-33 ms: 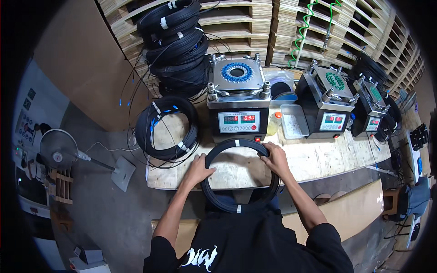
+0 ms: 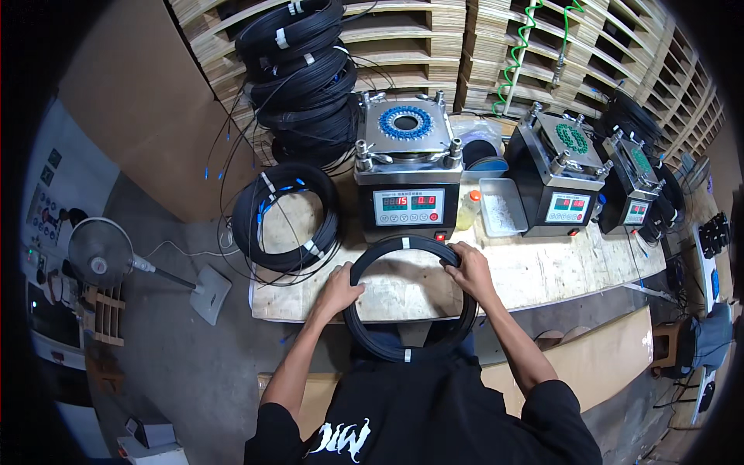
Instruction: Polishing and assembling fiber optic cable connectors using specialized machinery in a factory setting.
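Observation:
Between my hands is a black cable coil (image 2: 376, 346), bound with white tape at its far and near sides. My left hand (image 2: 337, 290) grips its left side, thumb over the inner edge. At the upper right of the ring, my right hand (image 2: 470, 271) is closed around it. The coil's far part is over the wooden table (image 2: 535, 271); its near part hangs past the front edge, close to my body. Just beyond stands a black fibre-polishing machine (image 2: 409, 209) with a lit red display, its steel top plate holding a ring of blue connectors (image 2: 405, 122).
Left on the table lies another cable coil (image 2: 246, 213) with blue connectors; a tall coil stack (image 2: 302, 101) rises behind. Right are a clear tray (image 2: 502, 208), a red-capped bottle (image 2: 470, 208) and two machines with green connectors (image 2: 572, 138). A fan (image 2: 101, 252) stands at left.
The digits on the nearest machine's display have changed. A blue-tipped cable end now shows beside my left forearm. Both hands keep their hold on the coil.

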Motion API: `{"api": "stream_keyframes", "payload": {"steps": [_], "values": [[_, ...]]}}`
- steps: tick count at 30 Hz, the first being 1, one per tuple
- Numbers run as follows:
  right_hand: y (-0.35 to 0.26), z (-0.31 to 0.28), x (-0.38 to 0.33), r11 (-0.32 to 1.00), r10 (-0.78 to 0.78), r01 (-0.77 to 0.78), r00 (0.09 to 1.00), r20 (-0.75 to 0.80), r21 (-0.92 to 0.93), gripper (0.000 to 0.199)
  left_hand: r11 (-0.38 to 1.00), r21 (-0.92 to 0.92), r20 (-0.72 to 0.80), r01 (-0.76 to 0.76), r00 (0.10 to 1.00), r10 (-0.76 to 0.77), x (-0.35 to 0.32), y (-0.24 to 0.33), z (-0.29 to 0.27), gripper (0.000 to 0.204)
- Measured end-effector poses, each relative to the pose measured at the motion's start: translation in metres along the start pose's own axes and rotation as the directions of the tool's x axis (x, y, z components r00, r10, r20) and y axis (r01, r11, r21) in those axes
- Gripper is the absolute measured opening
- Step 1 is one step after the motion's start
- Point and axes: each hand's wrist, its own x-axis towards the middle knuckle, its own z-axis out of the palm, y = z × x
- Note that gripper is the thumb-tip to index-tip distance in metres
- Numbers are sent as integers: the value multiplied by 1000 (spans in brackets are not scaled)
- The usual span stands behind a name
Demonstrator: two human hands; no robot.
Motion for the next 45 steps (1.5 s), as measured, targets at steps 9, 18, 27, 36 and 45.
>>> {"api": "stream_keyframes", "payload": {"steps": [9,18,27,36,45], "values": [[28,4,-12,973,224,-228,970,97,35,48,947,-281,-70,158,980,-184,-9,31,3,28],[58,16,-2,949,224,-274,934,278,158,45,656,-703,244,275,960,-141,4,-2,4,60],[56,-4,-16,960,274,-278,897,347,-39,64,925,-346,213,159,973,-88,3,4,-19,60],[74,-39,-98,656,488,-616,787,378,437,63,974,-174,-214,147,960,-183,-109,-18,33,25],[48,-81,-94,571,534,-492,830,157,657,21,818,-523,47,239,967,-252,-138,-38,66,43]]}}
